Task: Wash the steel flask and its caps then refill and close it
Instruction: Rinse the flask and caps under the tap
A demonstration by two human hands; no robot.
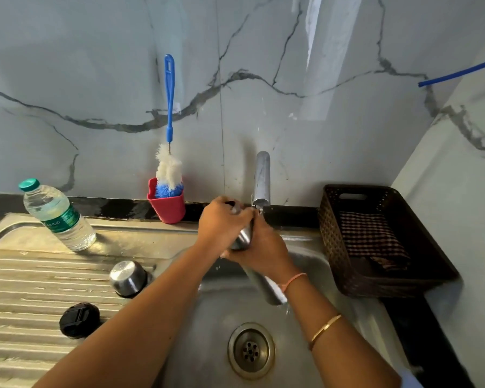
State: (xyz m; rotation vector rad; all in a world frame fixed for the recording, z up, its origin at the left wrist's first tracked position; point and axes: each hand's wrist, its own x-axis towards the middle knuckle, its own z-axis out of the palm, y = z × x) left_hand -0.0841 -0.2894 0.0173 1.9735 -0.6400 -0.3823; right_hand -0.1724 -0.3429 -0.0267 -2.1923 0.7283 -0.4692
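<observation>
The steel flask (pixel 265 285) lies tilted over the sink (pixel 213 326), its mouth up near the tap (pixel 262 177) and its base pointing down toward me. My left hand (pixel 221 221) curls round the flask's upper end, and the mouth is hidden beneath it. My right hand (pixel 265 250) grips the flask's middle from the right. A steel cup-shaped cap (pixel 128 277) stands upside down on the drainboard (pixel 25 289). The black inner cap (pixel 80 319) lies in front of it.
A plastic water bottle (pixel 58 215) with a green cap stands at the drainboard's back left. A blue bottle brush (pixel 168 169) sits in a red holder (pixel 168 208) against the marble wall. A brown basket (pixel 381 242) with a checked cloth sits right of the sink. The drain (pixel 251 350) lies below my arms.
</observation>
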